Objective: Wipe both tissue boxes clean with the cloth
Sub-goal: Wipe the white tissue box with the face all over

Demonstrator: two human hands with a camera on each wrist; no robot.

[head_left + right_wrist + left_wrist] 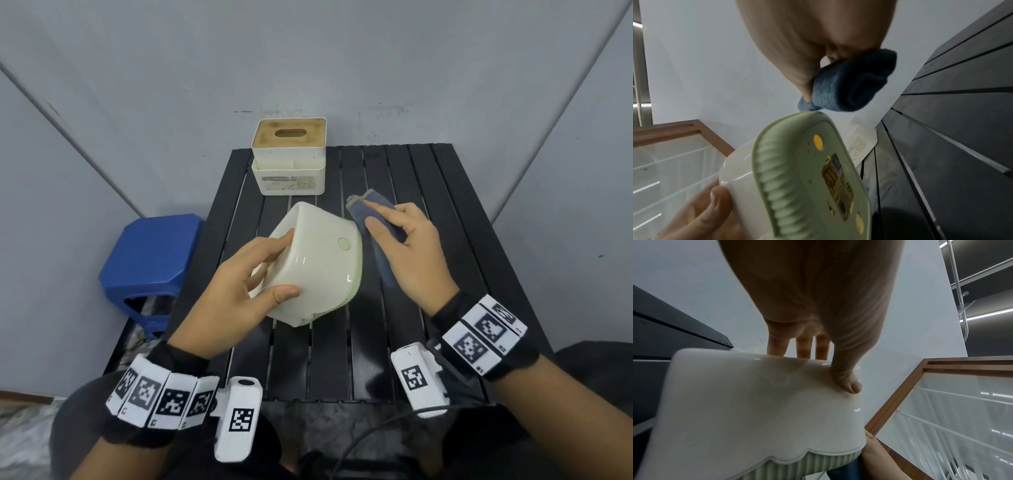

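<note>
With the left hand (239, 284) fingers gripping the tilted cream-and-green tissue box (318, 263) and the right hand (407, 246) fingers pinching the blue cloth (373, 212) at its green base, wiping seems underway, while the wooden-lidded tissue box (289, 157) beyond the fingers likely remains.

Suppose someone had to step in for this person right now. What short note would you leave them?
Left hand: grips the rounded white and green tissue box, tipped on its side above the black slatted table.
Right hand: holds the folded blue cloth at the box's green base.
The second tissue box, white with a wooden lid, stands at the table's far edge, untouched.
Done: how much of the rounded box is already clean cannot be told.
Left: finish this box, set it down, then wipe the second.
</note>
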